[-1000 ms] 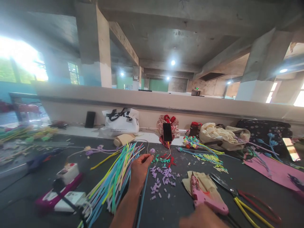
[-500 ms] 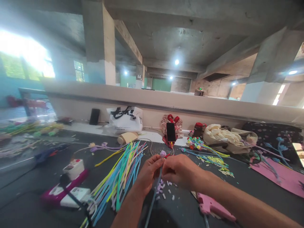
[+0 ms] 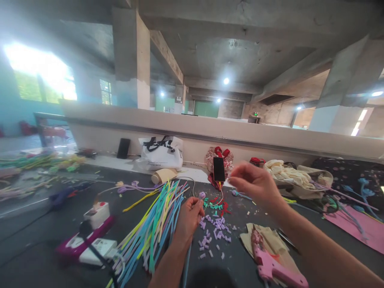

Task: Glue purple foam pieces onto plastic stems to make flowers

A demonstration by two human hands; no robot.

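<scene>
Blue pipe-cleaner stem (image 3: 186,262) with a purple tip (image 3: 202,195) stands over the dark table (image 3: 39,240), pinched in the left hand (image 3: 189,218). Right hand (image 3: 255,182) hovers above, fingertips pressed together, apparently on nothing. Purple scraps (image 3: 214,234) lie just beside the stem.

— Colours on the surface (image 3: 42,256)?
— Dark grey. In my left grip (image 3: 188,218), a blue stem (image 3: 186,264) tipped with a lilac bud (image 3: 202,195). Lilac bits (image 3: 213,234) beside it, green and red scraps (image 3: 216,205) beyond.
— The strips?
— The strip bundle (image 3: 156,222) is blue, teal, yellow, pale pink. Glue gun (image 3: 270,266): pink.
</scene>
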